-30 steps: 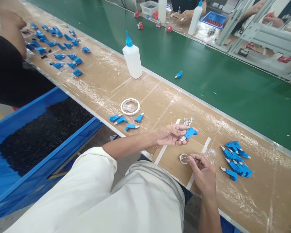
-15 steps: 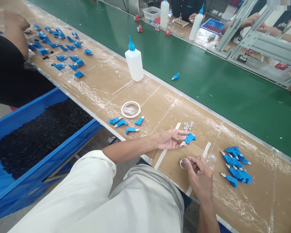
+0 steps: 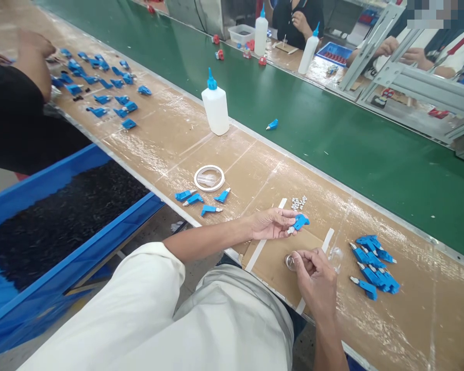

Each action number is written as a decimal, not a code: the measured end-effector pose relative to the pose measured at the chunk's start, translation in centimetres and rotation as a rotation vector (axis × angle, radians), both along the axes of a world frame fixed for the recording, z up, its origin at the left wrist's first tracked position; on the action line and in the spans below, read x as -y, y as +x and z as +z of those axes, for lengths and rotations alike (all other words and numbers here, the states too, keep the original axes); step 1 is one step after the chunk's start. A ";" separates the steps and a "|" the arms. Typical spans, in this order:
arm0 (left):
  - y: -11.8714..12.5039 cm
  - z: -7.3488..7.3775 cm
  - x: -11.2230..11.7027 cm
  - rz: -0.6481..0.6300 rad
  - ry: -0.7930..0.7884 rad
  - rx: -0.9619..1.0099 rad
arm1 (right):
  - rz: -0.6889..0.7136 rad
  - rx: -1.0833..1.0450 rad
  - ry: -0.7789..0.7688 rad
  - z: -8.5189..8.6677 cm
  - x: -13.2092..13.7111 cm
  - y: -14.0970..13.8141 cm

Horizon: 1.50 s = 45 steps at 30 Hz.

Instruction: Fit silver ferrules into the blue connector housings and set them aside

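Observation:
My left hand (image 3: 272, 224) pinches a blue plastic part (image 3: 301, 222) with a white tip, held above a cardboard piece (image 3: 272, 263) taped to the bench. Closer to the bench's front edge, the fingers of my right hand (image 3: 317, 278) are closed on a small round clear dish (image 3: 290, 262); its contents cannot be made out. Just beyond my left hand lies a small pile of tiny whitish pieces (image 3: 299, 202). Several similar blue parts (image 3: 375, 268) are heaped to the right of my right hand. More blue parts (image 3: 209, 208) lie left of my left hand, beside a white tape roll (image 3: 209, 178).
A white squeeze bottle (image 3: 215, 111) with a blue nozzle stands at the bench's back edge. Behind runs a green conveyor belt (image 3: 355, 159) carrying one blue part (image 3: 272, 124). At left are a co-worker's arm (image 3: 34, 62), scattered blue parts and a blue bin (image 3: 71, 206) of black pieces.
Both my hands keep their grips, nearly still. The blue part on the belt has shifted left. Across the belt, a co-worker's hand has risen. The view has tilted slightly.

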<state>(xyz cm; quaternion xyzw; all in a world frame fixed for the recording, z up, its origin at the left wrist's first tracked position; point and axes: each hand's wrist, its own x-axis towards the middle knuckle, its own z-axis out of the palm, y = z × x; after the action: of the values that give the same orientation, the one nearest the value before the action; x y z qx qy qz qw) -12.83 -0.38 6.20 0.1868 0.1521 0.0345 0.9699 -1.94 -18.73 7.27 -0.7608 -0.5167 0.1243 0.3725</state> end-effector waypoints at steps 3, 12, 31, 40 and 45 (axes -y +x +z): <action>-0.1 -0.1 0.0 0.008 0.000 -0.010 | 0.000 0.021 0.035 0.1 0.0 0.0; -0.3 0.1 -0.1 0.019 0.014 -0.003 | 0.000 0.070 0.128 0.1 1.3 0.3; -1.5 1.5 2.3 0.030 0.135 0.071 | 0.172 0.274 0.302 1.8 1.9 -0.7; -2.0 1.1 3.9 0.035 0.117 -0.022 | -0.068 0.009 0.255 0.2 2.7 -0.9; -2.2 0.9 4.2 -0.029 0.115 -0.057 | -0.227 -0.314 0.395 1.3 2.5 -1.1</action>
<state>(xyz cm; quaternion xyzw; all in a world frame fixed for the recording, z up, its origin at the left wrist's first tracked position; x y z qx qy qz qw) -15.02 -4.60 7.14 0.2454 0.1745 0.0238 0.9533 -3.03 -21.22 8.56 -0.6978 -0.3784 0.0951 0.6008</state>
